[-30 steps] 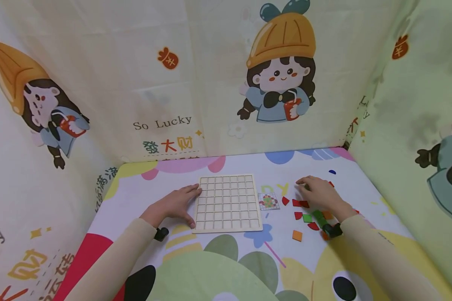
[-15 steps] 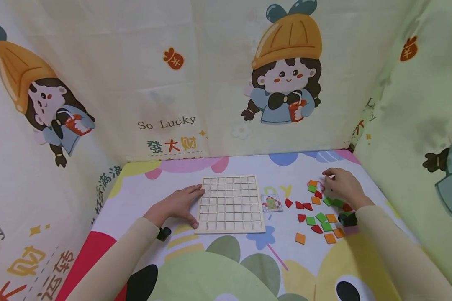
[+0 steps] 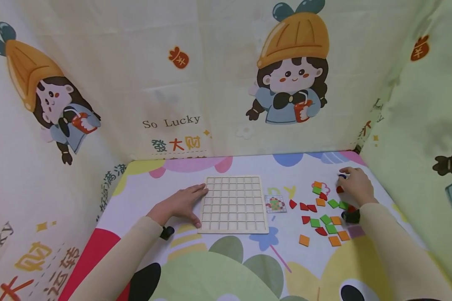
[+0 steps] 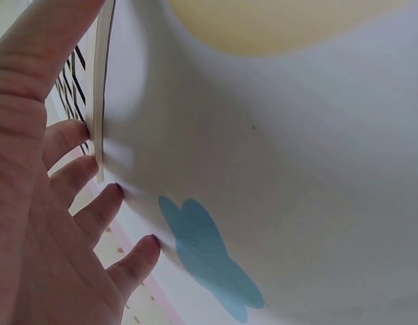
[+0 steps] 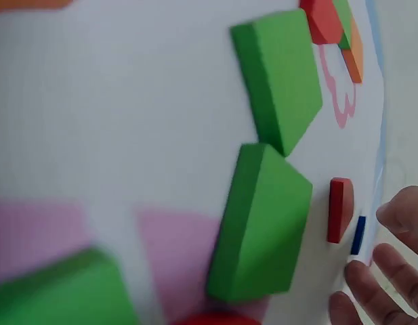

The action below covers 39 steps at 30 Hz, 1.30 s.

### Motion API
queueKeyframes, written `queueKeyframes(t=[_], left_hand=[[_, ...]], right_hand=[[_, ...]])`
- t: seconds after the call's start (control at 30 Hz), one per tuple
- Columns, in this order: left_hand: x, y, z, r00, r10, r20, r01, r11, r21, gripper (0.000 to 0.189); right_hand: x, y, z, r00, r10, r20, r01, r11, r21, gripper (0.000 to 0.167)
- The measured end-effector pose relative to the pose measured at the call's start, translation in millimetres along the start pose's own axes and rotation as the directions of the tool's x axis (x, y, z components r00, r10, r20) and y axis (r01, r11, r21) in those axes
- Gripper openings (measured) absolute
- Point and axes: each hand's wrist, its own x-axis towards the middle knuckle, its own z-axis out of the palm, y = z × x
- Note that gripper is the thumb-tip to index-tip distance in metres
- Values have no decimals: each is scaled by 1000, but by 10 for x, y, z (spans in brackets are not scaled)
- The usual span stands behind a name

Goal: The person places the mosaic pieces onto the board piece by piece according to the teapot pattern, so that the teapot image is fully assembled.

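A pale wooden grid board [image 3: 233, 205] lies on the printed tablecloth. Along its left edge my left hand [image 3: 181, 205] rests with fingers spread, thumb near the front corner; in the left wrist view fingertips touch the board's side [image 4: 99, 88]. At the right, my right hand [image 3: 357, 184] reaches over the cloth with thumb and fingers apart around a small dark blue piece [image 3: 342, 176]. In the right wrist view that blue piece [image 5: 358, 235] sits on the cloth between thumb and fingertips, beside a red quarter-round piece [image 5: 340, 210].
A small printed pattern card [image 3: 275, 204] lies right of the board. Several green squares [image 3: 325, 219], orange squares [image 3: 304, 240] and red quarter-round pieces [image 3: 321, 231] are scattered between the card and my right arm. A cloth wall [image 3: 218, 83] stands behind the table.
My right hand has moved right and away from me, off the scattered pieces to the blue piece. My left hand stays at the board. The head view has shifted slightly left.
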Motion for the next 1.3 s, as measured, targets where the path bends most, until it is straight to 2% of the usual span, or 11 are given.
queueKeyframes(t=[0.1, 0.27, 0.43, 0.63, 0.93, 1.3], left_hand=[[19, 18, -12, 1000, 4, 2, -4, 1000, 3, 131], [47, 12, -6, 1000, 4, 9, -4, 1000, 3, 131], [41, -25, 32, 1000, 3, 8, -3, 1000, -13, 131], [43, -56, 51, 1000, 11, 6, -11, 1000, -11, 131], [24, -78, 60, 1000, 22, 9, -22, 999, -35, 131], [-13, -56, 21, 999, 28, 19, -27, 999, -45, 130]], right_hand=[[16, 34, -14, 999, 37, -16, -37, 999, 27, 49], [36, 36, -62, 995, 94, 31, -97, 993, 74, 54], [79, 10, -62, 992, 103, 73, -108, 992, 66, 52], [95, 35, -25, 995, 82, 54, -85, 995, 56, 45], [92, 32, 33, 990, 129, 57, -134, 987, 85, 40], [76, 32, 28, 997, 50, 57, -52, 998, 37, 35]])
